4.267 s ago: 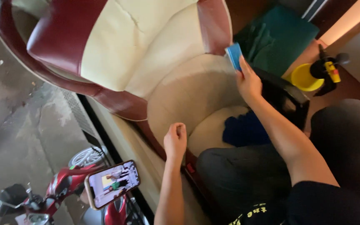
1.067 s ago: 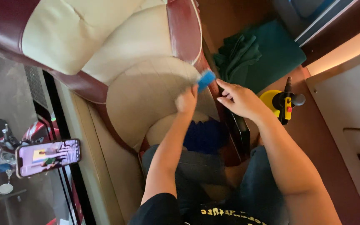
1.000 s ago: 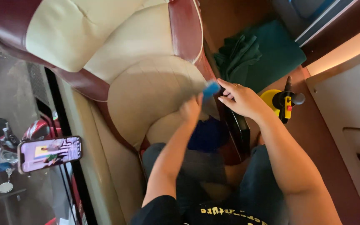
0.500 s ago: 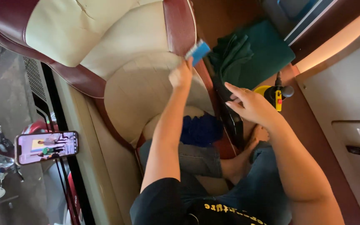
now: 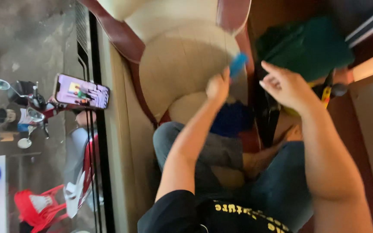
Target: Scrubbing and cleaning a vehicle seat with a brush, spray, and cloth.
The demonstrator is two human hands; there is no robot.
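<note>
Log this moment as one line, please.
left hand: grips blue pad on cream seat cushion | right hand: open, empty, above green cloth | phone: propped at left

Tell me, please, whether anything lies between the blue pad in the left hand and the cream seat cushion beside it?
Nothing visible does. The left hand holds the blue pad right over the cream seat cushion. The right hand hovers off to the side, apart from both. The picture is blurred, so actual contact cannot be told.

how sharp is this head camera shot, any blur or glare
Head view: the left hand and its blue pad are smeared by motion, and the right hand is soft too; the phone screen glows bright, and a lit strip at the right edge is washed out.
</note>
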